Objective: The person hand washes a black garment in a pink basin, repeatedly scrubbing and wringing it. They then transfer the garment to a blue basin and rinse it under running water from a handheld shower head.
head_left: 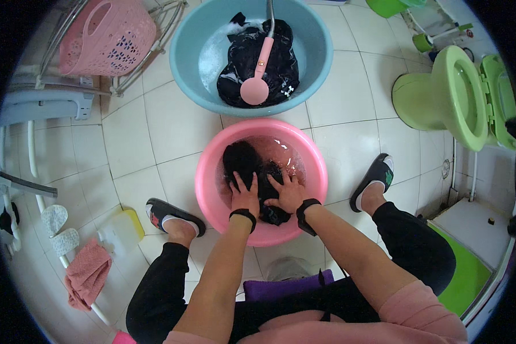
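Both my hands are down in a pink basin (203,178) of water that stands on the floor between my feet. Dark wet cloth (241,159) lies in it, bunched at the left and along the middle. My left hand (245,195) rests on the cloth with its fingers spread. Beside it, my right hand (286,192) presses on the cloth's right part, fingers also apart. A black band circles each wrist. Just beyond stands a larger blue basin (180,63) holding a black garment (284,63) and suds, with a pink shower head (254,90) lying on the garment.
A pink perforated basket (112,40) sits on a metal rack at the far left. Nearer on the left are a yellow-topped container (123,229) and a reddish towel (89,274). At the right stands a green toilet (458,97). Purple cloth (284,288) lies beneath me.
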A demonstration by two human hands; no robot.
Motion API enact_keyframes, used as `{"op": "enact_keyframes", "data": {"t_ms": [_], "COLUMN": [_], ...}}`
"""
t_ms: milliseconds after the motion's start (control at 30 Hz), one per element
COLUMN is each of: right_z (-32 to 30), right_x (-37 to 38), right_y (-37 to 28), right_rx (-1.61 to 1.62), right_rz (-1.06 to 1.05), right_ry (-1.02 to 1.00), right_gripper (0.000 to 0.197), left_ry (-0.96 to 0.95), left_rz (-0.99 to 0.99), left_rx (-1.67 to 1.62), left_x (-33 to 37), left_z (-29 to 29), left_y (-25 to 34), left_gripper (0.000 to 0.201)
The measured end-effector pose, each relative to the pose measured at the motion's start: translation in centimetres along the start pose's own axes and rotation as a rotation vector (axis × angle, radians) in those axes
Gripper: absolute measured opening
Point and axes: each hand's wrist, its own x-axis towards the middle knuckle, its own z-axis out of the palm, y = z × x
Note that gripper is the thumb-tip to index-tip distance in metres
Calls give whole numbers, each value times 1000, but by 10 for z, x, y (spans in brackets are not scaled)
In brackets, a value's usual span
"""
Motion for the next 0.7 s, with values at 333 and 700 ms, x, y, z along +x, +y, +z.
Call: {"op": "enact_keyframes", "data": {"t_ms": [333, 700], "right_z": [0, 19], "right_x": [17, 17], "right_y": [22, 12], "right_rx": [940, 1184], "right_rz": [392, 297], "right_ry": [259, -151], "right_gripper": [105, 76], "left_ry": [-226, 241], "left_rz": [79, -404], "left_rx": [-485, -705], "left_x": [19, 73], "left_z": [-65, -33], "left_y": [-37, -42], "left_gripper": [119, 92]}}
